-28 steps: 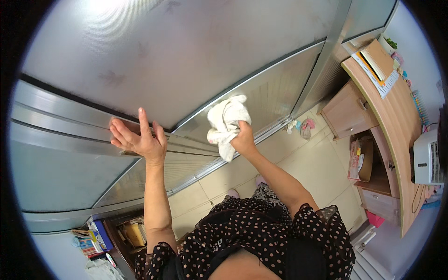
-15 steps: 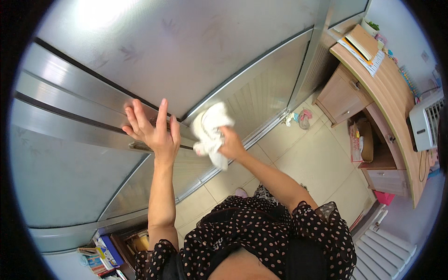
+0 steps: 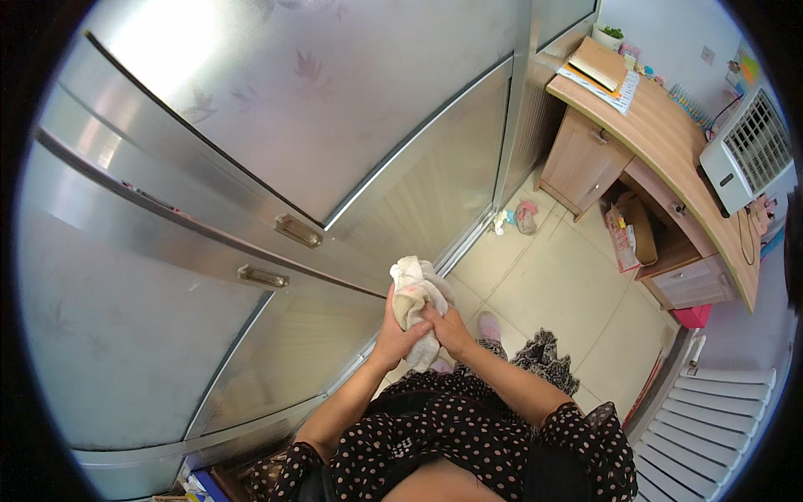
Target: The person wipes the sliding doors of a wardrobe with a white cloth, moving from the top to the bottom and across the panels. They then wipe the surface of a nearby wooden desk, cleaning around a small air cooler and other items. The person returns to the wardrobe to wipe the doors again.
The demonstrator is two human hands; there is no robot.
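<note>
Both grips [image 3: 396, 336] [image 3: 451, 330] around white cloth [image 3: 413, 289]

Frosted sliding doors [image 3: 251, 125] in silvery metal frames fill the left side, faint leaf shapes [image 3: 309, 71] on the glass and a bright glare [image 3: 163, 50] near the top. Pale square tiles [image 3: 548, 293] cover the floor. At right, a wood-toned desk [image 3: 669, 146] stands by a pale wall [image 3: 661, 33], a white radiator [image 3: 723, 379] nearer the lower corner.
</note>
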